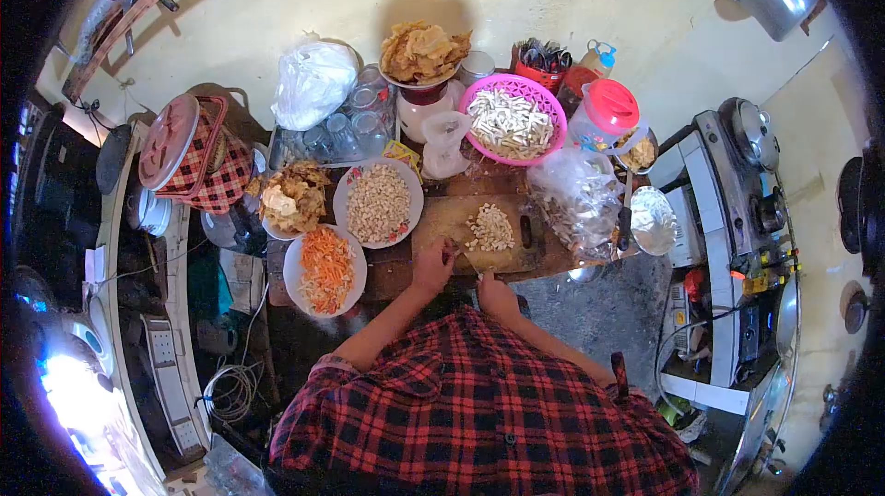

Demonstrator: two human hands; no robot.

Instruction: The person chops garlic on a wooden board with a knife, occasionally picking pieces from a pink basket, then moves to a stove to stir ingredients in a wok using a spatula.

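Two hands: both work at the near edge of the wooden cutting board (441, 218), sleeves in red plaid.
Left hand (433, 265): fingers curled down onto the board; whether it pins anything under them, I cannot tell.
Right hand (498, 294): closed tight just beside the left, at the board's near rim; what it grips is hidden.
Chopped heap (489, 228): pale little pieces piled mid-board, just beyond both hands and touching neither.
Dark handle (525, 230): lies on the board right of the heap.
Plate of pale cubes (379, 243): just left of the board, heaped full.
Plate of orange shreds (293, 267): nearer the person, touching the cube plate's edge.
Pink basket (516, 80): behind the board, loaded with pale strips.
Bowl of fried crisps (422, 53): far back by the wall, stacked high.
White plastic bag (313, 83): left of the crisps.
Pink-lidded jug (607, 109): right of the basket.
Clear bag (576, 196): slumped against the board's right end.
Stove (742, 184): well apart, far right.
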